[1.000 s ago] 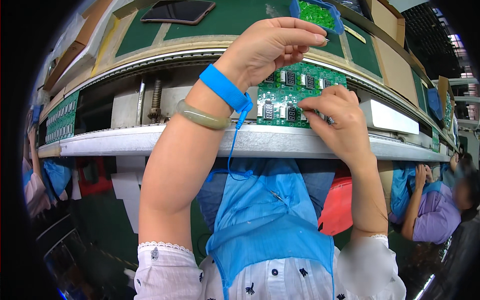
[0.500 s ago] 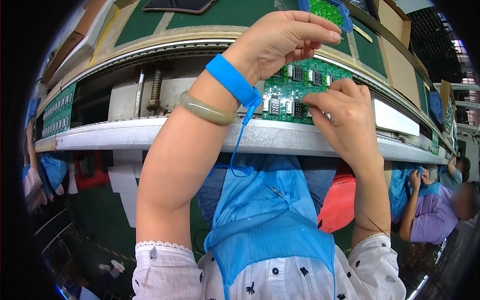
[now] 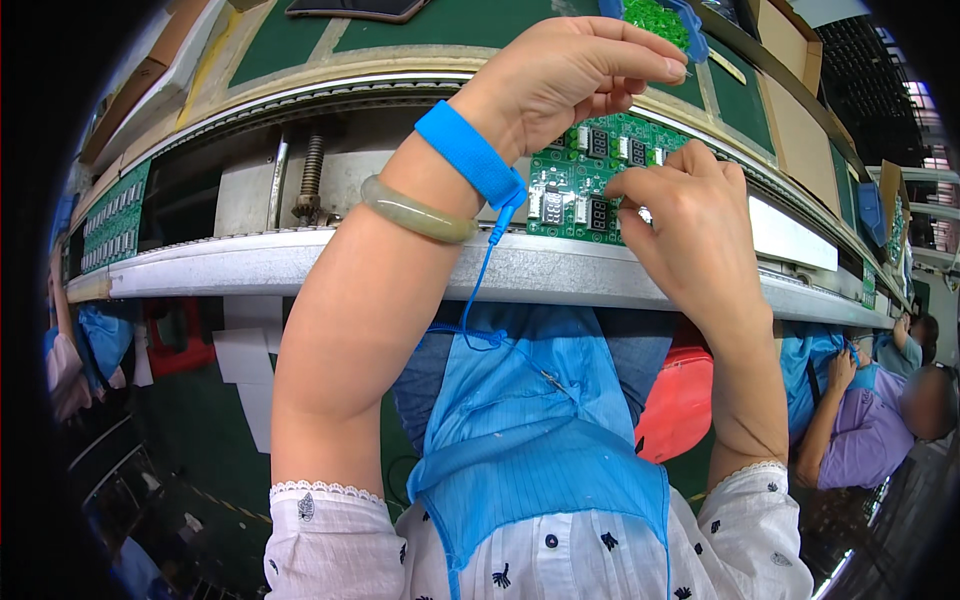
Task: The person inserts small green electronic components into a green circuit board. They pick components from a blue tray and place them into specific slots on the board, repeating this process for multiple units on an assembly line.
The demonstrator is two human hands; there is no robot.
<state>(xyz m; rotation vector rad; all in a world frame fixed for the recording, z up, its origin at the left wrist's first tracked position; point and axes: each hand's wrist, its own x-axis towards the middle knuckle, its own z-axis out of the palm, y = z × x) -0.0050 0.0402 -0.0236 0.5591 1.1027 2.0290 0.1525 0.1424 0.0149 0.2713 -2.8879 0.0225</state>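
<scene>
My left hand (image 3: pixel 575 80), with a blue wrist strap (image 3: pixel 465 152) and a jade-coloured bangle (image 3: pixel 418 210), is held above the far side of the rail. Its thumb and forefinger are pinched, and a tiny pale tip shows at them, too small to name. Just beyond stands a blue bin (image 3: pixel 697 45) of small green parts (image 3: pixel 655 22). Below, my right hand (image 3: pixel 690 215) is over a green circuit board (image 3: pixel 572 185) with black digit displays and white connectors. Its fingertips are pinched close to the board's surface, hiding whatever they hold and the board's right part.
The board lies between metal conveyor rails (image 3: pixel 400 262). Another green board (image 3: pixel 112 225) sits far left on the line. A dark tablet-like device (image 3: pixel 355 8) lies at the back. A blue cord (image 3: pixel 478 290) hangs from my strap. Co-workers sit at right (image 3: pixel 865 415) and left.
My right hand has shifted slightly up, its fingers still pinched over the board. The board appears a touch further right in view. My left hand stays pinched near the bin.
</scene>
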